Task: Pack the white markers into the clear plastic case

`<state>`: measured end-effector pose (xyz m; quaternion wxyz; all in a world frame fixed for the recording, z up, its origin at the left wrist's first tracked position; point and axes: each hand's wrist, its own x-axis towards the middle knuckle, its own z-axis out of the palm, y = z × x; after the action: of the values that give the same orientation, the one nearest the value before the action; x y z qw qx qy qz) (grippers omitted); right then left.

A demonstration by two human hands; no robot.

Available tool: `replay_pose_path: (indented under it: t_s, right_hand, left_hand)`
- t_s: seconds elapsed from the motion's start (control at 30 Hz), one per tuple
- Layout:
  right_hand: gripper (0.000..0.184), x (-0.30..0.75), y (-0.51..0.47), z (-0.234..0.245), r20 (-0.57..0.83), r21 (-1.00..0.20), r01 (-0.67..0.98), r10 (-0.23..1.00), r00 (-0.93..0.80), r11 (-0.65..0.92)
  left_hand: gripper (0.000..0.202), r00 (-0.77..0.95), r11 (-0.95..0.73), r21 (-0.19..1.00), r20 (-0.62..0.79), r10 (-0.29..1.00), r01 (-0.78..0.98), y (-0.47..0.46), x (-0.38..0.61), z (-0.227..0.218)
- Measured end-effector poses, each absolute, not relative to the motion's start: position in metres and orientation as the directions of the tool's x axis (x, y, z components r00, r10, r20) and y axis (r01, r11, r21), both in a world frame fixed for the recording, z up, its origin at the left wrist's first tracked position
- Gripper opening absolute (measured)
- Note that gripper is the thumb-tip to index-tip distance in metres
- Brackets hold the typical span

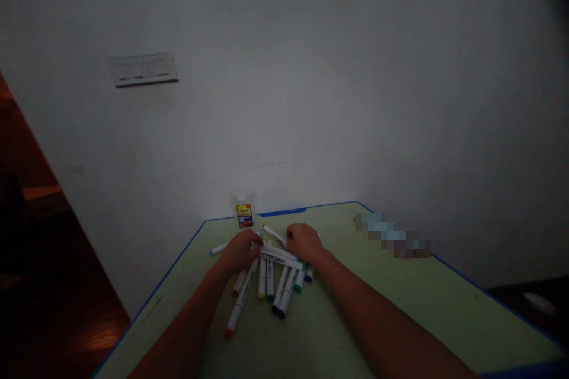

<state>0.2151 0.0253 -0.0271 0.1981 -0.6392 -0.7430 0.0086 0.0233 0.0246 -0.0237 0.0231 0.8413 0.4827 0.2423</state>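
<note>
Several white markers with coloured ends lie in a loose pile on the pale green table. My left hand (242, 250) is at the pile's left side, fingers bent and closed at the end of a white marker (280, 258) that lies across the others. On the far right side of the pile, my right hand (306, 241) is curled, its fingertips beside a slanting marker (274, 235); whatever they grip is hidden. Between my forearms, an orange-ended marker (240, 302) points toward me. A light-blue-ended marker (217, 249) lies left of my left hand.
Behind the pile, a clear container (245, 213) with a yellow and dark label stands near the wall. The table (377, 284) has a blue edge. A blurred-out object (393, 235) lies at its right edge. A switch panel (144, 69) is on the wall.
</note>
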Motion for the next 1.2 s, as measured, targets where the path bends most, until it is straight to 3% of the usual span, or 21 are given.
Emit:
replay_pose_path:
  t_s: [1.2]
  right_hand:
    - [0.032,0.224,0.019,-0.026,0.160,-0.173,0.971,0.977,-0.138,0.166]
  left_hand:
    - [0.021,0.342,-0.435,0.300,0.315,0.885,0.849,0.029,0.016,-0.031]
